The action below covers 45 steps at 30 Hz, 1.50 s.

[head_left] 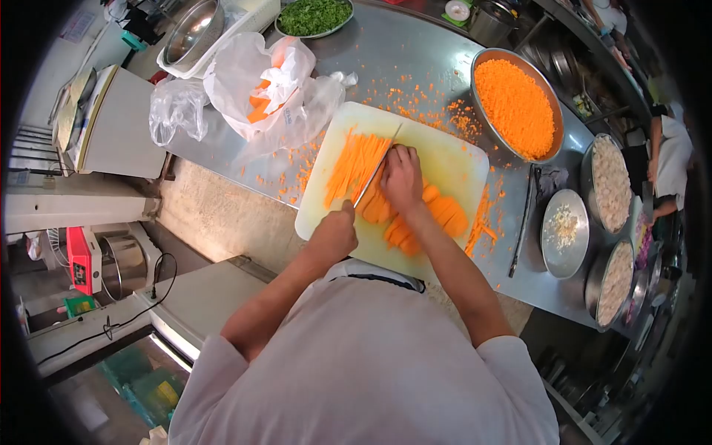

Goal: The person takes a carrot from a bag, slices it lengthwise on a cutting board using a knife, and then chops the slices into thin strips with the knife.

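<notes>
My left hand (334,235) is wrapped round the handle of a knife (377,167), whose blade crosses the cutting board (317,211). Fingers bent and drawn together, my right hand (403,178) presses on carrot slices beside the blade. Thin carrot strips (348,165) lie on the board on the blade's far left side. More overlapping carrot slices (449,215) spread out below and right of my right hand. Part of the slices is hidden under that hand.
A bowl of chopped carrot (517,107) stands at the back right, bowls of pale food (612,182) farther right. Plastic bags (222,81) sit at the back left, near a bowl of greens (315,16). Carrot bits litter the metal table (378,44). Another person (671,159) is at far right.
</notes>
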Tool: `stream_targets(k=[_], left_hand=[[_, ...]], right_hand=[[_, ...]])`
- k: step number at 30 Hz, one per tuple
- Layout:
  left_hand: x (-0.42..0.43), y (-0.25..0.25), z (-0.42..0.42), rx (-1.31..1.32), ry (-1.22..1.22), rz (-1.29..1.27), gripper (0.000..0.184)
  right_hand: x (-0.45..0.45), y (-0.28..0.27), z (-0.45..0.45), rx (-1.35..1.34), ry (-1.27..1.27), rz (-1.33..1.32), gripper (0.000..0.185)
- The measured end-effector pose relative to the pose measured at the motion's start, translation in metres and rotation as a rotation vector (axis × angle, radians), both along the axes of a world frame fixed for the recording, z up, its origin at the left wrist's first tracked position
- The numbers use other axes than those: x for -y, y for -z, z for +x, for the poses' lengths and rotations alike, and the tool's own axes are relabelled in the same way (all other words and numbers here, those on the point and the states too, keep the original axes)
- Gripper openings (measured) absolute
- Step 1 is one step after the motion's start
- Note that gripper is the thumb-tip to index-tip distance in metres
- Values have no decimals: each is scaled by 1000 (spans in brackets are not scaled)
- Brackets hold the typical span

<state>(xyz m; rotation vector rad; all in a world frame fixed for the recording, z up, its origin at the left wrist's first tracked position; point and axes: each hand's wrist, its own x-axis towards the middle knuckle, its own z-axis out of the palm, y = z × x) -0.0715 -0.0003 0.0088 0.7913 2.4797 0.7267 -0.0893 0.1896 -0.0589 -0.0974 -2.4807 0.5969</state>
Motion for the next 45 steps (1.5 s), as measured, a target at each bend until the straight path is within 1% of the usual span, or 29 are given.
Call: stream_targets(k=[1,2,3,5,8,9,11,12,14,16,17,19,20,22,24,25,26,27,29,31,34,36,38,40,41,43,45], left_hand=[[-7,6,1,-34,-19,9,29],[-12,12,-4,-4,-17,-27,27],[-12,5,-4,1,-24,-21,27],[-8,-17,-13,-68,18,54,22],[8,-37,2,-23,-5,107,24],[5,-25,2,-19,-1,101,24],[-8,19,1,-33,-18,-1,26],[-16,21,-4,-83,-20,37,23],[-19,21,-9,-50,-29,69,22],[-18,18,-15,-33,-35,91,20],[-18,18,-17,-40,-35,92,19],[-19,10,-13,-37,-27,89,17],[-17,4,-13,-43,-29,86,17],[-11,-23,-8,-43,-25,75,16],[-6,-48,1,1,-39,6,15],[-11,-34,1,5,-33,3,15],[-16,-6,4,-34,-32,9,15],[-22,-1,1,-81,-29,23,15],[-23,9,-3,-49,-10,33,16],[-19,-15,-12,-36,-4,58,16],[-4,-30,4,9,5,43,16],[-14,1,2,-3,-12,21,16],[-21,7,-7,-26,-37,16,16],[-21,-17,-17,1,15,80,17],[-18,-29,-21,-14,19,80,17],[-6,-45,-1,45,-15,41,17],[-5,-6,4,22,11,58,17]], right_hand=[[0,-1,-1,-6,6,2,21],[-2,-2,-4,-7,10,5,21],[-3,0,-3,10,-8,-2,21],[-5,0,-8,8,-33,-4,21],[-2,3,-3,-5,-1,28,21],[-1,0,-3,-6,3,23,22],[0,0,-1,-5,0,20,22],[-3,1,-3,-17,-8,-10,22],[-7,2,0,-24,-38,-30,23],[-13,1,4,10,-84,-157,23],[-12,2,3,7,-89,-155,23],[-8,1,9,-29,-48,-5,23],[-8,0,8,-29,-48,-6,23],[-5,-3,8,-7,-29,28,23],[-5,1,9,17,-26,11,24],[-5,2,7,32,-30,-3,25],[-4,4,9,41,-27,-14,25],[-4,3,7,37,-21,-3,26],[-6,2,14,43,-18,19,26],[-7,0,8,63,-45,43,26],[-5,2,9,43,-21,28,26],[-5,5,10,58,-17,21,27],[-8,4,10,62,-20,31,28],[-8,0,8,44,-55,51,27],[-9,-2,0,30,-51,51,27],[-5,2,8,7,-28,33,25],[-5,3,9,21,-18,16,24]])
